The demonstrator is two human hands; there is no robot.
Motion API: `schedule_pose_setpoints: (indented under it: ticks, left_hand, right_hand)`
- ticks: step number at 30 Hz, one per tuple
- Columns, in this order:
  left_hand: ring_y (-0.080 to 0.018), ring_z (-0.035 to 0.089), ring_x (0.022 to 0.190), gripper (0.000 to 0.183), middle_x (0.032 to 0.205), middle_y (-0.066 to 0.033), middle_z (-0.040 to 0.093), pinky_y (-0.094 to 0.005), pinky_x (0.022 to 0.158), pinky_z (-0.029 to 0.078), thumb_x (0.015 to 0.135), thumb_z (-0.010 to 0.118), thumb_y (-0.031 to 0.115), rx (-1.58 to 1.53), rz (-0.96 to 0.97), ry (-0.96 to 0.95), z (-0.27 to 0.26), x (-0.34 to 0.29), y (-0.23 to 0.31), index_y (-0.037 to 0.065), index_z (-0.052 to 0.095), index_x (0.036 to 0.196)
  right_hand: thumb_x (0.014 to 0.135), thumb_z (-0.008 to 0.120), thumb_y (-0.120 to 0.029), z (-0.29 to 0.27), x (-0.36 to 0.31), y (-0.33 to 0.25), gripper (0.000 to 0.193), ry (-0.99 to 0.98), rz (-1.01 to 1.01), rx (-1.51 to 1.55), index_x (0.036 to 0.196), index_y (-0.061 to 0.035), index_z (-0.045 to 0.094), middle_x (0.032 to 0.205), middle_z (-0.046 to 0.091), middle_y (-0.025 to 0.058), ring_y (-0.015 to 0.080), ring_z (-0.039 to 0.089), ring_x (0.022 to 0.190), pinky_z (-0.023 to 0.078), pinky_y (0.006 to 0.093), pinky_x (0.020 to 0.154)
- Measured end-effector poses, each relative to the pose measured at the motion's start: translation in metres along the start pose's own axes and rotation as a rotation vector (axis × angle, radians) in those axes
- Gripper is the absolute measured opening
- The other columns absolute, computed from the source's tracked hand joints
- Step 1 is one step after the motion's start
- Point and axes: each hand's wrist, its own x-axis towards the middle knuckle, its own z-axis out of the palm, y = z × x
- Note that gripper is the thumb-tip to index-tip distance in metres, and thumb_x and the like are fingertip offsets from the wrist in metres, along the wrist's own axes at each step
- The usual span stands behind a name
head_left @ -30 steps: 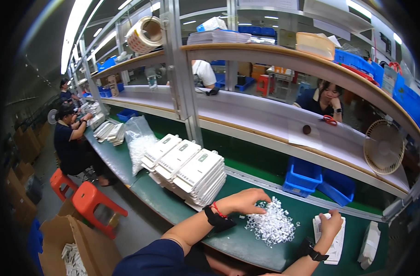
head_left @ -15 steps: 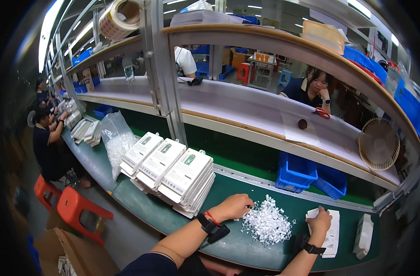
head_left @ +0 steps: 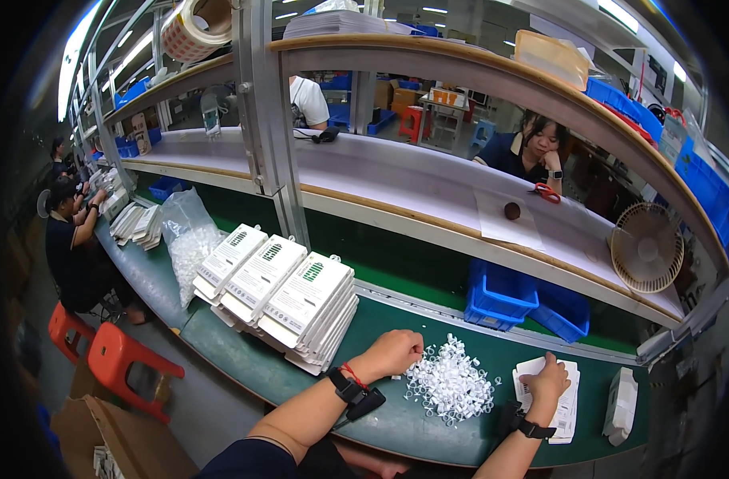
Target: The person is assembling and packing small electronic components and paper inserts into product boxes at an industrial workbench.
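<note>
My left hand [head_left: 392, 354] is at the left edge of a loose pile of small white plastic ring-like clips [head_left: 451, 385]. Its fingers are curled together, and what they pinch, if anything, is hidden. To the right of the pile, my right hand [head_left: 546, 380] bends over a few flat white printed boxes [head_left: 568, 413]. Its thumb and fingers grip the top box, partly covering it. Several tall stacks of similar white boxes [head_left: 305, 295] with green print stand left of my left hand.
A clear bag of white pieces [head_left: 190, 243] leans beside the stacks. A white folded carton [head_left: 621, 407] stands at the bench's right end. Blue bins [head_left: 500, 295] sit under the shelf; a fan [head_left: 646, 247] stands on it. A person [head_left: 532, 152] sits opposite; red stools [head_left: 129, 359] are left.
The whole view has shifted a little, moving everything slightly leftward. My left hand has drawn slightly up and back from the clips. My right hand stays at the flat boxes.
</note>
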Motion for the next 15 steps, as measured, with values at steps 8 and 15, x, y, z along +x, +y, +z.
schedule_pose_setpoints:
  ticks: [8, 15]
  left_hand:
    - [-0.0263, 0.061, 0.077, 0.008, 0.087, -0.0124, 0.058, -0.0336, 0.067, 0.049, 0.074, 0.061, 0.0, -0.042, -0.03, 0.066, -0.006, -0.001, 0.006, 0.001, 0.06, 0.082]
    - [-0.0281, 0.059, 0.081, 0.023, 0.093, -0.014, 0.058, -0.0345, 0.071, 0.049, 0.076, 0.055, -0.005, -0.099, 0.062, 0.197, 0.001, 0.0, 0.0, 0.001, 0.064, 0.097]
  right_hand:
    - [0.058, 0.079, -0.009, 0.003, 0.007, 0.026, 0.049, 0.053, -0.142, 0.313, 0.103, -0.0008, 0.061, 0.091, 0.064, 0.0166, 0.0331, 0.063, 0.085, 0.048, 0.0401, 0.074]
    - [0.084, 0.06, -0.006, -0.02, -0.001, 0.007, 0.01, 0.566, -0.336, 1.29, 0.09, 0.0011, 0.054, 0.081, 0.058, 0.005, 0.0108, 0.052, 0.071, 0.044, 0.024, 0.065]
